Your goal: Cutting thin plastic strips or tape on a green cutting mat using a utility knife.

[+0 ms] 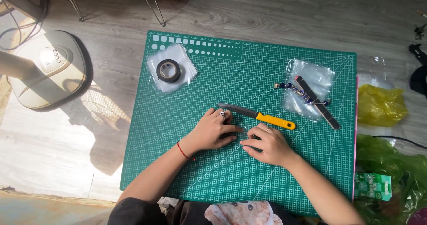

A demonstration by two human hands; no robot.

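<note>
1. My left hand (212, 130) lies flat, fingers spread, pressing a small clear plastic piece (238, 134) onto the green gridded cutting mat (200, 176).
2. My right hand (267, 144) pinches that piece's edge, fingertips close together.
3. The yellow-handled craft knife (258, 114) lies just beyond my knuckles.
4. A black tape roll (168, 70) rests on clear bags, well apart at the mat's far left.

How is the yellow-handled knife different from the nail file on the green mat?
The knife has a bright yellow handle and a grey blade; the nail file is dark overall. The knife lies directly on the cutting mat, close to both hands; the file rests on a clear plastic bag, across a beaded chain. Both are long, slim and untouched.
</note>
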